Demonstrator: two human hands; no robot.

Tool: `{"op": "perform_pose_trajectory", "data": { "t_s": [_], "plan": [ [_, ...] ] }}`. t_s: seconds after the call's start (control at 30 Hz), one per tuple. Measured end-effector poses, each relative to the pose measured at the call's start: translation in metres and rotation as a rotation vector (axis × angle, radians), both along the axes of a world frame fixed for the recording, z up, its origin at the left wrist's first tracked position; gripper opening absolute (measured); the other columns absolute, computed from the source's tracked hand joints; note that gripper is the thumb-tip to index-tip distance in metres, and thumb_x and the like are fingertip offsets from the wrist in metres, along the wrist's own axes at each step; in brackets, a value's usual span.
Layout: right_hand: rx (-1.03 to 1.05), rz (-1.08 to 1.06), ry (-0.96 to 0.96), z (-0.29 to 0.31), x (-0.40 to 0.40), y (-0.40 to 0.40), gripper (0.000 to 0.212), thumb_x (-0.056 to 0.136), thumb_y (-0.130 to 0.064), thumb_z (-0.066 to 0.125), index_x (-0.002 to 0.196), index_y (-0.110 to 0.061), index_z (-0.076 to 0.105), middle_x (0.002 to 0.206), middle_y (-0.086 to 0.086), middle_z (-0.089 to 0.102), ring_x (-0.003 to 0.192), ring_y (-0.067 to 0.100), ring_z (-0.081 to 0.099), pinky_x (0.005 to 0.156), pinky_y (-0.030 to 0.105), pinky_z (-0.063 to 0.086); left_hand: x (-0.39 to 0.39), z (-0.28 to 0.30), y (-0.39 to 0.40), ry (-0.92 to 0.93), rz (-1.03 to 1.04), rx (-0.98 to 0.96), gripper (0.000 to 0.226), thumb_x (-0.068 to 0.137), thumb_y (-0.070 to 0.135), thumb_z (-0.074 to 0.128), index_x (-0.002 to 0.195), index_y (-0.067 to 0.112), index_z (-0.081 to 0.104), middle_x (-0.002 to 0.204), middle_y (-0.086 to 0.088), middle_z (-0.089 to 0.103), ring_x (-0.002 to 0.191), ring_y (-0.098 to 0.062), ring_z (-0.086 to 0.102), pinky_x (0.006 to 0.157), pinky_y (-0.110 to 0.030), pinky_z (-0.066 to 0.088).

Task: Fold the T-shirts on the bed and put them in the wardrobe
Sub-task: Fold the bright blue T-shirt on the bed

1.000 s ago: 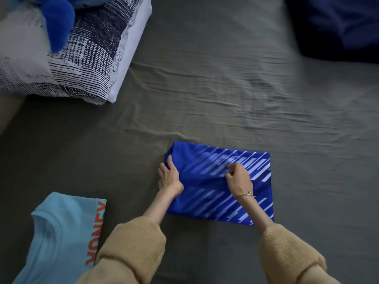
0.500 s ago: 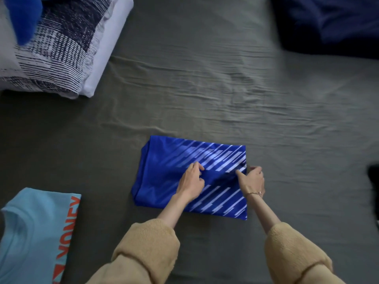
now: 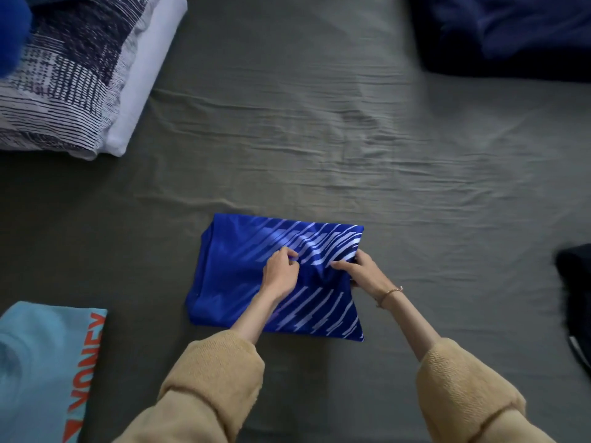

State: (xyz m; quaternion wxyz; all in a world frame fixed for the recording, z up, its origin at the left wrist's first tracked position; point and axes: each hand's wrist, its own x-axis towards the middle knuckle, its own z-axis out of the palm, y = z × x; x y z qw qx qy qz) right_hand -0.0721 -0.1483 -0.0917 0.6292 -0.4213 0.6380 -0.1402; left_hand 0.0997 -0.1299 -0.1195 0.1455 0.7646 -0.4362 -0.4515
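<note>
Your blue striped shirt (image 3: 246, 276) lies as a folded rectangle on the grey bed sheet (image 3: 319, 139), and everything else is best placed against it. Your left hand (image 3: 281, 270) has its fingers curled into the cloth near the middle of the shirt, pinching up a small ridge, and your right hand (image 3: 361, 271) grips the shirt's right edge with the thumb laid over the top, so both hands are closed on fabric and neither is spread flat. The cloth bunches and dips between them, which suggests you are either drawing the right side over for one more fold or gathering the bundle to lift it; the picture does not settle which. Below and to the left of the blue shirt, well apart from it, a light blue shirt (image 3: 38, 356) with orange lettering lies flat, seemingly folded already. At the far right edge sits a dark garment (image 3: 575, 282), too dim to name. A patterned pillow (image 3: 70, 78) lies up and to the left, dark blue bedding (image 3: 511, 30) up and to the right. No wardrobe is in sight, so the putting away looks to be all ahead of you.
</note>
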Motion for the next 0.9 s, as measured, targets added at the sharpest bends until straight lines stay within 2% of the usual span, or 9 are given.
{"op": "perform_pose_trajectory", "data": {
  "t_s": [0.13, 0.23, 0.4, 0.47, 0.57, 0.63, 0.77, 0.87, 0.9],
  "plan": [
    [-0.042, 0.039, -0.156, 0.021, 0.035, -0.006, 0.018, 0.087, -0.012, 0.063, 0.1, -0.002, 0.055, 0.093, 0.025, 0.062, 0.079, 0.03, 0.057, 0.071, 0.038, 0.049, 0.021, 0.009, 0.001, 0.173, 0.138, 0.001, 0.026, 0.102, 0.023, 0.038, 0.119, 0.01, 0.053, 0.115, -0.005, 0.056, 0.082, -0.015, 0.059, 0.059, -0.02, 0.044],
    [-0.072, 0.116, -0.143, 0.026, 0.067, -0.01, 0.018, 0.087, -0.011, 0.064, 0.086, -0.009, 0.046, 0.072, 0.01, 0.057, 0.054, 0.018, 0.053, 0.047, 0.019, 0.044, 0.049, 0.014, 0.005, 0.21, 0.186, 0.001, 0.028, 0.102, 0.027, 0.036, 0.115, 0.01, 0.055, 0.104, -0.006, 0.057, 0.072, -0.013, 0.059, 0.065, -0.026, 0.046],
    [-0.019, 0.185, -0.094, 0.016, 0.132, -0.006, 0.035, 0.086, -0.018, 0.066, 0.091, -0.012, 0.032, 0.046, 0.0, 0.059, 0.038, 0.011, 0.055, 0.044, 0.021, 0.047, 0.106, 0.015, 0.012, 0.306, 0.251, 0.068, 0.034, 0.103, 0.03, 0.031, 0.119, 0.013, 0.055, 0.084, -0.004, 0.057, 0.067, -0.016, 0.058, 0.067, -0.029, 0.047],
    [-0.008, 0.191, -0.092, 0.013, 0.154, -0.002, 0.04, 0.089, -0.017, 0.062, 0.109, -0.009, 0.029, 0.054, 0.005, 0.061, 0.039, 0.012, 0.057, 0.044, 0.022, 0.049, 0.122, 0.017, 0.014, 0.346, 0.248, 0.088, 0.036, 0.103, 0.032, 0.028, 0.122, 0.015, 0.054, 0.081, -0.003, 0.056, 0.065, -0.014, 0.056, 0.067, -0.029, 0.046],
    [-0.025, 0.188, -0.054, 0.005, 0.188, 0.001, 0.068, 0.093, -0.016, 0.057, 0.138, 0.004, 0.011, 0.066, 0.01, 0.063, 0.043, 0.016, 0.06, 0.048, 0.027, 0.055, 0.144, 0.018, 0.018, 0.388, 0.226, 0.095, 0.038, 0.104, 0.037, 0.026, 0.124, 0.02, 0.052, 0.086, -0.002, 0.054, 0.07, -0.012, 0.052, 0.065, -0.025, 0.046],
    [-0.016, 0.243, -0.034, 0.001, 0.203, 0.003, 0.074, 0.095, -0.015, 0.052, 0.143, 0.003, -0.002, 0.071, 0.01, 0.063, 0.051, 0.021, 0.062, 0.058, 0.033, 0.058, 0.152, 0.017, 0.019, 0.44, 0.2, 0.099, 0.04, 0.103, 0.041, 0.025, 0.123, 0.022, 0.054, 0.095, -0.001, 0.056, 0.079, -0.013, 0.053, 0.064, -0.024, 0.044],
    [0.018, 0.212, -0.134, -0.006, 0.213, 0.003, 0.084, 0.095, -0.01, 0.049, 0.147, -0.013, -0.017, 0.077, 0.008, 0.063, 0.062, 0.021, 0.064, 0.062, 0.026, 0.057, 0.161, 0.011, 0.019, 0.449, 0.164, 0.084, 0.035, 0.096, 0.046, 0.045, 0.107, 0.016, 0.06, 0.102, 0.001, 0.063, 0.098, -0.019, 0.056, 0.075, -0.026, 0.045],
    [-0.01, 0.228, -0.144, -0.01, 0.206, 0.001, 0.076, 0.094, -0.005, 0.048, 0.15, -0.019, -0.001, 0.083, 0.007, 0.065, 0.073, 0.02, 0.066, 0.072, 0.024, 0.056, 0.166, 0.0, 0.02, 0.366, 0.163, 0.05, 0.062, 0.08, 0.053, 0.06, 0.115, 0.001, 0.055, 0.117, -0.015, 0.062, 0.113, -0.033, 0.055, 0.094, -0.043, 0.044],
    [-0.05, 0.219, -0.117, -0.01, 0.203, 0.0, 0.07, 0.093, -0.002, 0.048, 0.15, -0.017, 0.011, 0.083, 0.006, 0.065, 0.072, 0.019, 0.066, 0.069, 0.022, 0.056, 0.166, -0.003, 0.02, 0.319, 0.154, 0.025, 0.05, 0.081, 0.045, 0.062, 0.106, 0.003, 0.057, 0.107, -0.014, 0.064, 0.105, -0.032, 0.058, 0.089, -0.04, 0.045]
  ]
}}
